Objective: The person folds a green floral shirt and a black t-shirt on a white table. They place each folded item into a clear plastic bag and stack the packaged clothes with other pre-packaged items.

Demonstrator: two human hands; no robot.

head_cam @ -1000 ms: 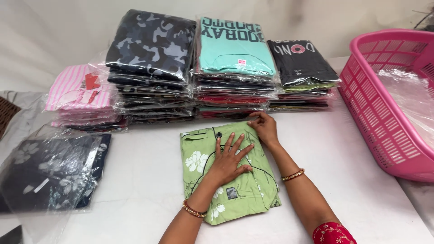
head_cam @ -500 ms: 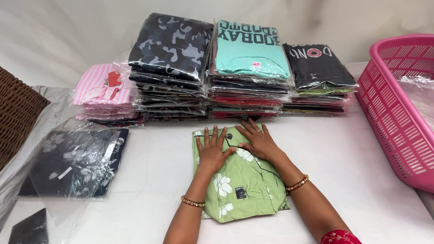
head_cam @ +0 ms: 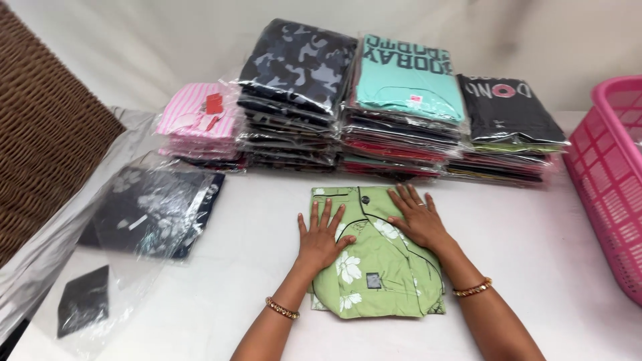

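Folding looking close to done on the green floral garment [head_cam: 381, 274]: lying as a compact rectangle on the white worktop [head_cam: 521, 234], just in front of the piles at the back, with the buttoned placket end toward them. Pressing it flat with both hands, gripping nothing: left hand [head_cam: 321, 237] open, palm down, fingers spread over the near-left part; right hand [head_cam: 418, 220] open as well, palm down on the upper right part beside the dark piping. Smoothing rather than creasing, by the look of it, with the edges already squared apart from a rounded bulge at the lower right.

Not yet sitting in any clear sleeve, unlike everything near it. Standing behind, already bagged and piled: a pink striped stack [head_cam: 197, 117], a camouflage-topped stack [head_cam: 297, 63], a teal-topped stack [head_cam: 408, 83] and a black-topped stack [head_cam: 505, 110]. Lying to the left, a dark floral garment in plastic [head_cam: 157, 210], with loose clear film [head_cam: 40, 267] trailing off the edge beside a wicker piece [head_cam: 47, 134]. Waiting at the far right, well apart from the hands, a pink basket [head_cam: 612, 174].
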